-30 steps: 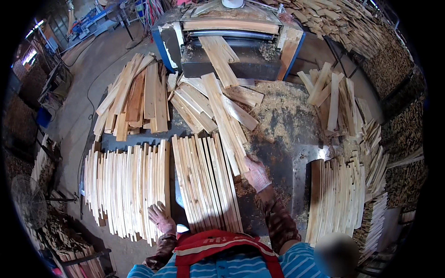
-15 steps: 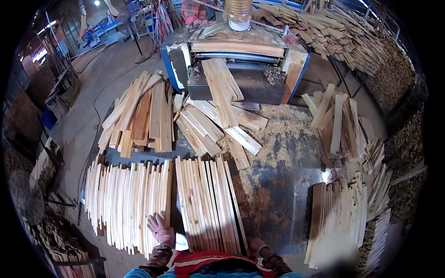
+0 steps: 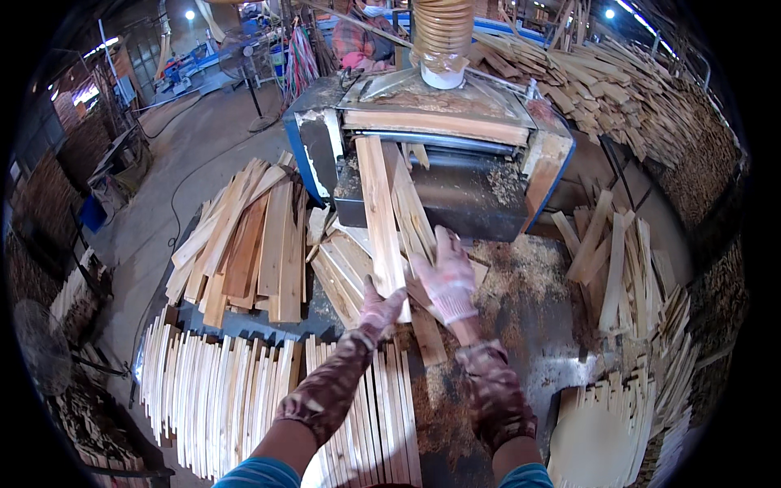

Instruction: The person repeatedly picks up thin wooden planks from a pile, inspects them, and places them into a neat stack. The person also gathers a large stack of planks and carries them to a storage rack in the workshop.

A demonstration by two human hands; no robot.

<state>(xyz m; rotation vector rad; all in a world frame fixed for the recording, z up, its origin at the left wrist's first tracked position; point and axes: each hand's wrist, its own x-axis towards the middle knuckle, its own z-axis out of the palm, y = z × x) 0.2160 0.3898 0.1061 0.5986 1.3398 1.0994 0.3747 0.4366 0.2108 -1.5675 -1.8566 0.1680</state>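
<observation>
2 pale planks (image 3: 377,203), side by side

Left hand (image 3: 382,307) and right hand (image 3: 447,281) are both in washed-out pink gloves (image 3: 457,299), and the forearm sleeves (image 3: 496,390) are maroon-brown with a blotchy lighter pattern (kinda camo-ish, tbh). Shirt (image 3: 264,472) is turquoise blue. The plank (image 3: 377,203) by the left hand is creamy tan, one heap board (image 3: 246,244) is reddish brown, the machine (image 3: 472,191) has blue edging (image 3: 556,180), and the hose (image 3: 443,32) is amber yellow.
</observation>
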